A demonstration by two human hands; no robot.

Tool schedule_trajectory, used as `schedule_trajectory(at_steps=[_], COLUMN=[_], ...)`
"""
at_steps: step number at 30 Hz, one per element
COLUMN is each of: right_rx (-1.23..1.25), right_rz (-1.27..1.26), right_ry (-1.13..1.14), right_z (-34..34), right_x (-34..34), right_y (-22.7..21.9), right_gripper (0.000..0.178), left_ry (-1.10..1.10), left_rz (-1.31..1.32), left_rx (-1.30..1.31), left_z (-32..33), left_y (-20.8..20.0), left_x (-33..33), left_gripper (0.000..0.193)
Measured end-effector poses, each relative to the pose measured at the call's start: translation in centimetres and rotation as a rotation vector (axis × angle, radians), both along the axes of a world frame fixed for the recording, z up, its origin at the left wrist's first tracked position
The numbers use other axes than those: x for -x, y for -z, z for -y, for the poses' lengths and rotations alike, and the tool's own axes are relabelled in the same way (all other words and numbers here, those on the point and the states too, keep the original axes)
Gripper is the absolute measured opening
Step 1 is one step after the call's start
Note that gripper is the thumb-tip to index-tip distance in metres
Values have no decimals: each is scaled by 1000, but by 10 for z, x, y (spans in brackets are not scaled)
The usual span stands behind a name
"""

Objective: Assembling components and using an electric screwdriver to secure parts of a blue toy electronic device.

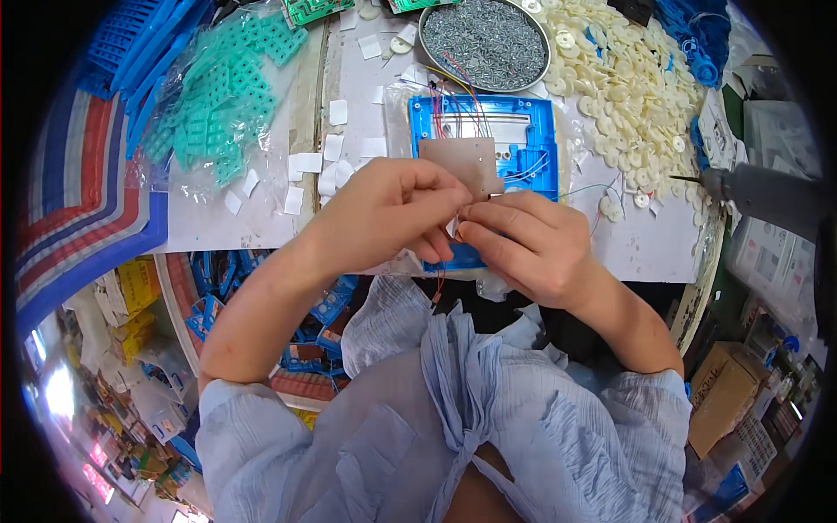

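Note:
My left hand (392, 213) and my right hand (536, 244) meet over the near part of a blue plastic casing (542, 126). Both have thumb and fingers pinched together. A small white bit (452, 228) shows between the fingertips; its kind is hidden by them. Thin red wires (440, 286) hang below my left fingers past the table's front edge. Just beyond my hands, a flat grey-brown plate (462, 161) lies over the casing. Red and yellow wires (459, 83) rise behind that plate, and pale wires (527, 170) cross the casing's right side.
A round metal tin of screws (484, 44) stands behind the casing. Cream discs (610, 96) heap at the right, near a dark tool with a thin tip (750, 183). Teal keypad pieces (231, 87) and white squares (305, 163) lie leftward. Blue casings (327, 305) sit below the table edge.

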State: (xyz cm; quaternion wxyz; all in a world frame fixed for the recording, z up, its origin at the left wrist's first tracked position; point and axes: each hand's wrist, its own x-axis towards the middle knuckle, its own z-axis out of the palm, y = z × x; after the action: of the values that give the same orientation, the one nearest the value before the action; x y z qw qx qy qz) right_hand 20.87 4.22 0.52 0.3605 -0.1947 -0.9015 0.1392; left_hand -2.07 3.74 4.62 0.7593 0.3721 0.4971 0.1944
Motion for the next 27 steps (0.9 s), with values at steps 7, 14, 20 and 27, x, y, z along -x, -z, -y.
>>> schedule_trajectory(at_steps=[7, 14, 20, 27], right_rx=[-72, -106, -12, 47], right_rz=[59, 161, 238, 279], right_ry=[-112, -101, -45, -18], right_z=[-9, -6, 3, 9], right_x=[-5, -3, -6, -11], right_y=[1, 3, -3, -2], right_gripper=[27, 29, 33, 31], left_ry=[139, 123, 127, 143], left_rz=[-129, -533, -664, -711], left_rx=[-180, -827, -909, -933], left_z=[6, 36, 43, 45], left_y=[6, 12, 10, 9], left_x=[1, -16, -27, -30], left_gripper=[18, 18, 16, 17])
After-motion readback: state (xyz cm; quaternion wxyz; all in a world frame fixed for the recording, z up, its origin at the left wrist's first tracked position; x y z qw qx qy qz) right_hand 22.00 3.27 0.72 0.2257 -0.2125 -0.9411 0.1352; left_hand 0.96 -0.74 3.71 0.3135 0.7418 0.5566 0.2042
